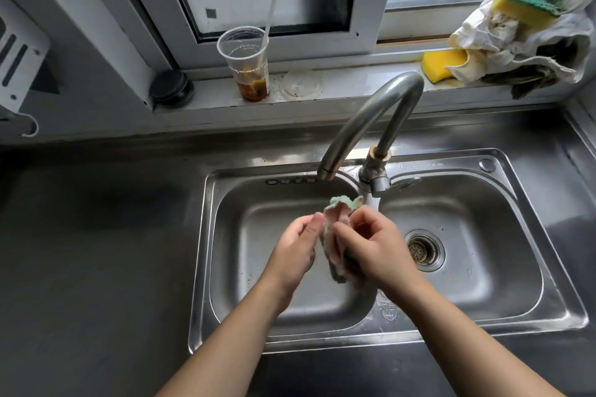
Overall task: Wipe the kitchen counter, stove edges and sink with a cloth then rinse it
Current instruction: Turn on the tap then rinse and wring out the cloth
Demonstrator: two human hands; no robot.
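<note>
Nearest me, both forearms reach in over the front rim of the double sink [483, 329], and I take the sink as my landmark throughout. Over its left basin my left hand [295, 253] and right hand [380, 246] meet around the pink-and-green cloth [335, 243]. The right hand's fingers curl round the cloth's right side; the left hand's thumb and fingertips pinch its left edge. The cloth hangs bunched between them, long axis running up and down, top end just below the faucet [371, 126] spout. I judge this the rinsing step, and wringing next would turn on that vertical hang, with the right hand holding more of it. I can't make out running water; the cloth's lower end is blurred. Behind the sink, on the sill, stand a plastic cup [246, 64] and yellow sponges [522, 0].
</note>
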